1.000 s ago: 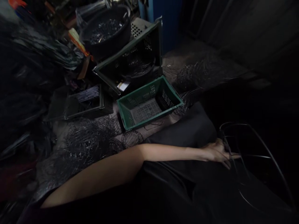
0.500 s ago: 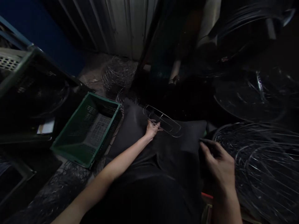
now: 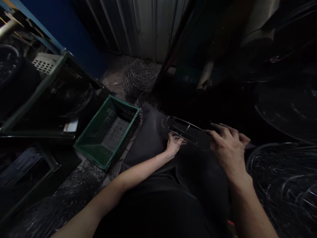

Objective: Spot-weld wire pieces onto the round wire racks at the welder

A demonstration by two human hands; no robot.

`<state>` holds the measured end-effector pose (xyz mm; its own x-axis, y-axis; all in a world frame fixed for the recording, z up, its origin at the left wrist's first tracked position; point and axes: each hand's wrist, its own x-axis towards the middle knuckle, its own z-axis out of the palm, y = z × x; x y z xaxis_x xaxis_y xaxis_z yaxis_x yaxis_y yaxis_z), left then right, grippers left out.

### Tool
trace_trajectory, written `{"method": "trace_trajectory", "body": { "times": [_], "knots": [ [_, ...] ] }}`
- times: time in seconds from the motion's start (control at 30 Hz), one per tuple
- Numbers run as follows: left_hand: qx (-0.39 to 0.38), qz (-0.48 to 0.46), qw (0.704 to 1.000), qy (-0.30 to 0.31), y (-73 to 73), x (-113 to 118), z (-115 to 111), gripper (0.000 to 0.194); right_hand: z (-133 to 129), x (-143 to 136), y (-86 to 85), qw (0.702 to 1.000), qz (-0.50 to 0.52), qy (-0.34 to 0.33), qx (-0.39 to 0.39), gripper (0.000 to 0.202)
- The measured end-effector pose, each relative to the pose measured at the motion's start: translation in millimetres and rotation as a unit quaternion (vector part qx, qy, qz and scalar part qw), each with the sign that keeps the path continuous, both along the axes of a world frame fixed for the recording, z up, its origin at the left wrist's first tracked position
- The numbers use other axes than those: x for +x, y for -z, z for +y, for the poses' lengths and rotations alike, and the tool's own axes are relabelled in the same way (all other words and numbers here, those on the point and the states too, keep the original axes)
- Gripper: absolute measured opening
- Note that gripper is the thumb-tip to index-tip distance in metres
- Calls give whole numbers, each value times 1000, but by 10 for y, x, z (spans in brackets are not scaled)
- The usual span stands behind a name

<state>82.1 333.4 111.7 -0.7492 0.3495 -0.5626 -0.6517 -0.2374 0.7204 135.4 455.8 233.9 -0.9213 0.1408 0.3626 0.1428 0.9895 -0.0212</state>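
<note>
Over my lap lies a thin, shiny wire frame (image 3: 188, 127), a long rounded loop with inner wires and short crossbars. My left hand (image 3: 174, 144) grips its near side, fingers closed around the wire. At the frame's right end is my right hand (image 3: 227, 148), palm down with its fingers stretched out and apart. Its thumb tip meets or nearly meets the upper wire; I cannot tell whether it touches. Dark cloth (image 3: 153, 132) covers my legs beneath the frame.
Left of my legs stands a green plastic crate (image 3: 125, 132). Wire coils (image 3: 141, 77) lie on the floor ahead, and a large heap of wire loops (image 3: 284, 178) sits at the right. A dark framed bin (image 3: 49, 109) is at the far left; a corrugated wall (image 3: 146, 29) rises behind.
My right hand has come forward and left from beside my leg to the frame's right end, its fingers spreading. My left hand still holds the frame. The view has shifted.
</note>
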Motion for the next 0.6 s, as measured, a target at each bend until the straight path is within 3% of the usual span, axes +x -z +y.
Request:
{"method": "trace_trajectory", "body": {
  "times": [0.2,0.3,0.37,0.43,0.5,0.6],
  "knots": [
    [20,-33,999,-12,-25,43,-110,41,213,-171,173,1000,-14,19,-13,23],
    [47,-44,998,21,-174,106,-237,48,178,-264,120,994,-70,69,-38,22],
    [40,-60,995,73,-354,199,-389,54,123,-257,-19,986,-120,98,-67,22],
    [0,-83,982,167,-512,174,-572,57,146,-227,-155,979,-137,110,-106,27],
    [-45,-90,953,287,-630,-10,-704,58,240,-120,-266,977,-93,132,-137,43],
    [-99,-40,937,333,-897,-337,-779,58,269,298,-427,969,-18,173,-176,47]
  ]
}}
